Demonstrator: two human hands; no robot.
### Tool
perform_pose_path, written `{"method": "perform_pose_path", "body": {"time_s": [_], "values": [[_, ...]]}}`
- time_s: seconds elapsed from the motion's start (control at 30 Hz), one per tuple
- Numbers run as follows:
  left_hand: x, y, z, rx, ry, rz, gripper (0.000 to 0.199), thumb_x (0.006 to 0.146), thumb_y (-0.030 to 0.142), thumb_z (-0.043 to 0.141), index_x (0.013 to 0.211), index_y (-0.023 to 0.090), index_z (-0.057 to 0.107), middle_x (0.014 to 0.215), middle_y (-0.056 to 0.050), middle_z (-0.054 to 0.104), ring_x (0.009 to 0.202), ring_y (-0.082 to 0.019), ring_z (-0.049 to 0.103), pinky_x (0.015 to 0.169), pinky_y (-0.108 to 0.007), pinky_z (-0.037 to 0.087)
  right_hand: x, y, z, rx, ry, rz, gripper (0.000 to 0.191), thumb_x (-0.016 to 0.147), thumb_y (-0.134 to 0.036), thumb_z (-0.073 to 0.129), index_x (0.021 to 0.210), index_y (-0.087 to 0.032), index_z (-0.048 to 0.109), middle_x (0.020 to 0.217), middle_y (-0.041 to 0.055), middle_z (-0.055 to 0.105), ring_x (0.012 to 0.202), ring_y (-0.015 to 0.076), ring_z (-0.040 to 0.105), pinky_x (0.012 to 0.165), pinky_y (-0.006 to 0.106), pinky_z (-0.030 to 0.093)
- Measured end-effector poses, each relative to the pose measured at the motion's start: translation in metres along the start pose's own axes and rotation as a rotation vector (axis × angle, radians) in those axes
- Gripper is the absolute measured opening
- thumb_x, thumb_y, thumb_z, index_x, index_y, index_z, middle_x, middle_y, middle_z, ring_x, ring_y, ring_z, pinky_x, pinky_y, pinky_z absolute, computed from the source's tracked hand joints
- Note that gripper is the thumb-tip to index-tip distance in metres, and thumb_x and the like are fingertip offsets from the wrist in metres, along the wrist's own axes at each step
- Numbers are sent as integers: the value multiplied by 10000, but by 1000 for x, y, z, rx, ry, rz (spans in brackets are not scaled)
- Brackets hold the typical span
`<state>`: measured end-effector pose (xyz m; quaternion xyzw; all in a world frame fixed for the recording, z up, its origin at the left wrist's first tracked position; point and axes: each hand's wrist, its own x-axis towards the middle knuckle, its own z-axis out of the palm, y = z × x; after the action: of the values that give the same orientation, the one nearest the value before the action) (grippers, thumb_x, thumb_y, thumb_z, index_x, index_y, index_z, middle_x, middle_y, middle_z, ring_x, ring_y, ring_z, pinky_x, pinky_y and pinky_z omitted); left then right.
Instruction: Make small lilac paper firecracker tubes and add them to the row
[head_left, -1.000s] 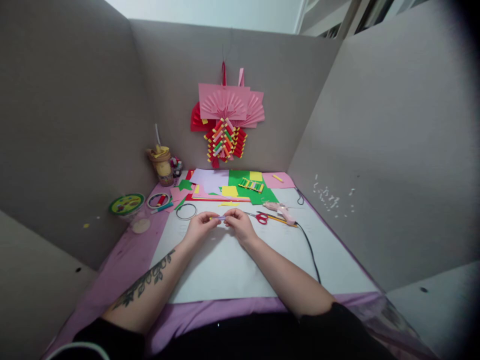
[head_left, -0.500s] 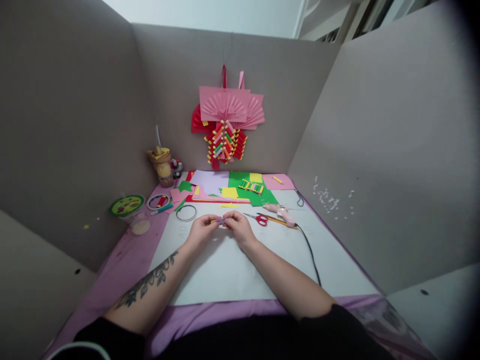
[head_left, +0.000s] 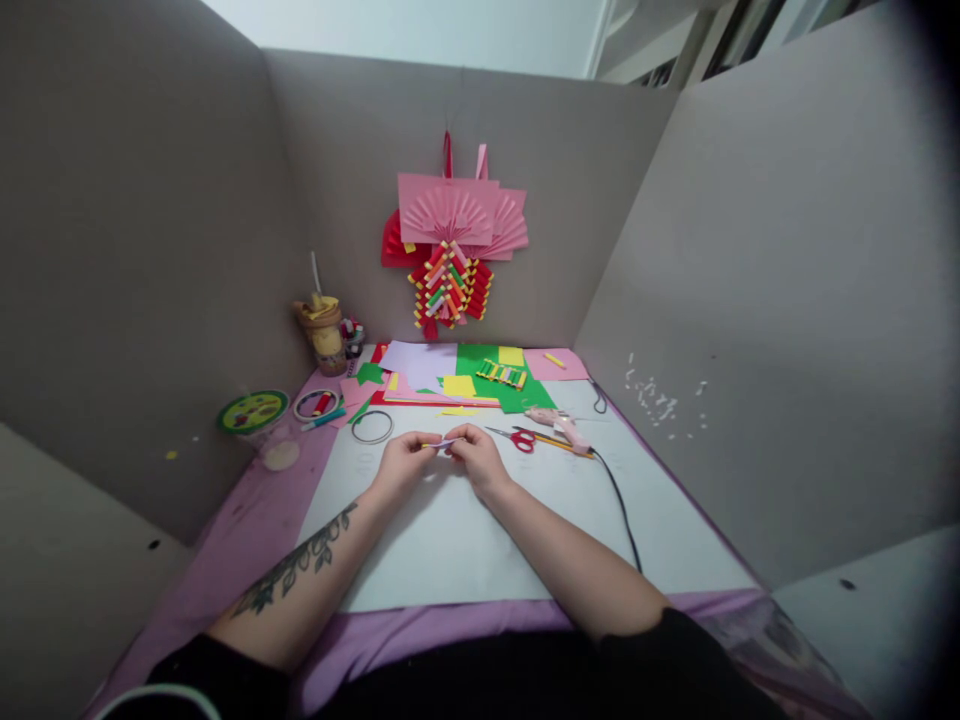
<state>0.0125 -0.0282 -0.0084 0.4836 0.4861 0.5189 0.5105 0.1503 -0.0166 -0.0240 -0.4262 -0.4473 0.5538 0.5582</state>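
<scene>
Over the middle of the white work sheet (head_left: 465, 540), my left hand (head_left: 405, 462) and my right hand (head_left: 477, 458) meet fingertip to fingertip. Between them is a small lilac paper piece (head_left: 443, 443) with a bit of yellow at its left end. Both hands pinch it, and the fingers hide much of it. Red-handled scissors (head_left: 523, 440) lie just right of my right hand. To the left of my left hand rests a thin ring-shaped roll (head_left: 373, 427). Small yellow paper scraps (head_left: 459, 411) lie beyond the fingers.
Coloured paper sheets (head_left: 420, 358) and a row of small paper rolls (head_left: 502, 375) lie at the back. A pink glue gun (head_left: 574, 434) with a black cord (head_left: 622, 510) is on the right. At left stand a drink cup (head_left: 327, 340) and a lidded tub (head_left: 255, 412). Paper fan ornaments (head_left: 450, 210) hang behind.
The lilac piece has turned slightly between my fingertips and shows more of its edge. My hands stay in nearly the same place.
</scene>
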Motion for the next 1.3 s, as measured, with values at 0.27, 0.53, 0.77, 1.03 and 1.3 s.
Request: {"method": "perform_pose_path", "body": {"time_s": [0.27,0.53,0.77,1.03,1.3], "values": [[0,0,0,-23,-38,-26,225,582,233,689,774,116,686,672,-41,687,532,-113,548,507,-207,384,0,1,1,33,-4,2,96,584,-175,561,651,-178,630,507,-51,559,484,100,462,517,228,342],[2,-4,0,-27,-13,-43,241,554,208,695,773,109,686,738,-57,698,560,-122,566,525,-218,412,0,1,1,-15,10,-17,135,567,-153,534,638,-170,648,588,-20,606,554,114,504,560,232,390],[0,-1,1,-40,-8,-48,233,564,202,689,775,103,680,642,-29,666,503,-98,522,482,-199,380,0,1,2,1,22,-2,135,564,-159,545,669,-171,629,556,-32,587,527,112,504,545,232,390],[4,-4,0,-121,3,-87,209,553,189,697,750,125,668,572,4,639,450,-70,483,450,-179,337,-1,2,2,-21,-20,-3,146,591,-166,563,722,-182,627,535,-48,565,486,98,473,493,216,358],[5,-3,-1,-228,-35,-125,265,552,260,754,768,126,677,718,-53,701,635,-141,623,613,-237,455,-2,1,4,-46,-19,-15,218,613,-241,654,821,-177,629,585,-37,593,510,99,514,478,211,388]]}}
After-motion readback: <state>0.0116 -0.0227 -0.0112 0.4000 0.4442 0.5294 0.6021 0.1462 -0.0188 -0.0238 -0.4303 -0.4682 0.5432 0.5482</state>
